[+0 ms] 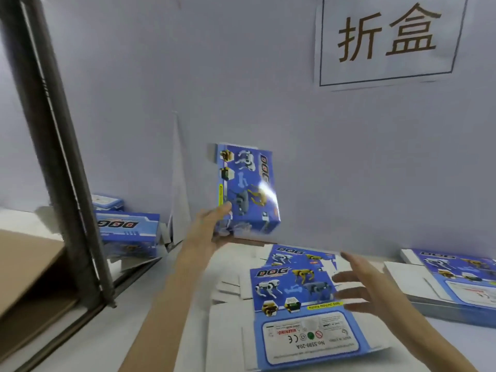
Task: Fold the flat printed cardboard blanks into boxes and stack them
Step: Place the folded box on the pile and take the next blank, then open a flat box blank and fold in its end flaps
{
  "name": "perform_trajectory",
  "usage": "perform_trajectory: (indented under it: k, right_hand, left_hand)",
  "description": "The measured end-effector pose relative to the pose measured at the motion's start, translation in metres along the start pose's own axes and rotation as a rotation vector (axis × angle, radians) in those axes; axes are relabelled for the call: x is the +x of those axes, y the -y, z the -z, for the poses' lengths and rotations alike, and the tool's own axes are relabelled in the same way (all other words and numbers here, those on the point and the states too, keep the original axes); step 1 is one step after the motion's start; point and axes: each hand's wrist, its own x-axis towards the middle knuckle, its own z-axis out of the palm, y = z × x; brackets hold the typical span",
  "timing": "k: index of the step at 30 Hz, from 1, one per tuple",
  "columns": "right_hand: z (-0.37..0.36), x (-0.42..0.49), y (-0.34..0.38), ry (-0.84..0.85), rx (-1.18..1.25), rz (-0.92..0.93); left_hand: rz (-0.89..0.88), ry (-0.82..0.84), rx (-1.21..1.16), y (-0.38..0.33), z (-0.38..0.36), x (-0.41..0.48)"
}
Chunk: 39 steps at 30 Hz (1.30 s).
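Note:
A folded blue printed box (248, 187) with robot dogs on it is raised upright above the table, gripped at its lower left corner by my left hand (210, 226). My right hand (357, 287) hovers with fingers spread over the right edge of a flat blue blank (298, 299) lying face up on the white table. A second flat blank (300, 255) lies just behind it. Two finished boxes (127, 229) are stacked at the left against the wall, partly hidden by a dark post.
A pile of flat blanks (453, 280) sits at the right edge. A dark metal post (61, 146) slants across the left. A brown cardboard carton (24, 267) stands at lower left. A sign with two characters (386, 36) hangs on the grey wall.

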Motion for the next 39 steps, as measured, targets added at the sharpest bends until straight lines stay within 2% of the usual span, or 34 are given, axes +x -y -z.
perform_trajectory:
  k: [2, 3, 5, 6, 7, 8, 11, 13, 14, 18, 22, 24, 27, 30, 31, 33, 34, 35, 37, 39]
  right_hand:
    - [-0.004, -0.003, -0.004, 0.050, -0.054, 0.037]
    - [-0.006, -0.006, -0.005, 0.086, -0.083, 0.056]
    - [-0.011, -0.013, -0.006, 0.170, -0.168, 0.081]
    - [-0.013, -0.015, -0.008, 0.193, -0.221, 0.087]
    - [-0.014, -0.016, -0.010, 0.197, -0.280, 0.096]
    - [-0.014, -0.016, -0.013, 0.192, -0.348, 0.111]
    - [-0.013, -0.013, -0.025, 0.133, -0.580, 0.181]
    - [-0.011, -0.012, -0.033, 0.123, -0.823, 0.230]
    - [-0.010, -0.013, -0.037, 0.146, -0.927, 0.241]
    - [0.002, -0.015, -0.052, 0.258, -1.116, 0.189]
    - [0.012, -0.018, -0.056, 0.260, -1.121, 0.169]
    - [0.014, -0.022, -0.054, 0.253, -1.133, 0.179]
    - [0.018, -0.026, -0.043, 0.208, -1.149, 0.224]
    - [0.023, -0.031, -0.027, 0.145, -1.141, 0.281]
    - [0.026, -0.032, -0.022, 0.091, -1.134, 0.338]
    - [0.031, -0.034, -0.010, -0.141, -1.093, 0.569]
    - [0.033, -0.035, -0.003, -0.289, -1.050, 0.664]
    - [0.035, -0.036, 0.004, -0.433, -0.960, 0.730]
    - [0.038, -0.035, 0.018, -0.622, -0.710, 0.739]
    - [0.036, -0.032, 0.029, -0.666, -0.515, 0.666]
  left_hand:
    - [-0.169, -0.271, 0.215, -0.018, 0.018, 0.018]
    - [-0.243, -0.346, 0.268, -0.025, 0.022, 0.022]
    - [-0.368, -0.336, 0.191, -0.028, 0.014, 0.022]
    - [-0.386, -0.280, 0.115, -0.022, 0.003, 0.019]
    - [-0.361, -0.155, 0.081, -0.010, -0.009, 0.012]
    - [-0.328, 0.026, 0.192, 0.008, -0.023, 0.002]
    - [-0.204, 0.693, 0.915, 0.081, -0.056, -0.039]
    - [-0.168, 0.925, 1.288, 0.121, -0.068, -0.058]
    - [-0.197, 0.946, 1.412, 0.135, -0.073, -0.064]
    - [-0.288, 0.914, 1.609, 0.149, -0.075, -0.076]
    - [-0.389, 0.891, 1.729, 0.153, -0.076, -0.086]
    - [-0.499, 0.867, 1.725, 0.153, -0.077, -0.090]
    - [-0.530, 0.832, 1.667, 0.141, -0.072, -0.087]
    - [-0.654, 0.742, 1.592, 0.122, -0.067, -0.077]
    - [-0.768, 0.670, 1.522, 0.114, -0.065, -0.074]
    - [-0.931, 0.522, 1.378, 0.090, -0.064, -0.067]
    - [-0.962, 0.441, 1.298, 0.078, -0.064, -0.062]
    - [-0.901, 0.412, 1.231, 0.066, -0.067, -0.058]
    - [-0.875, 0.353, 1.062, 0.051, -0.070, -0.047]
    - [-0.943, 0.274, 0.956, 0.033, -0.077, -0.043]
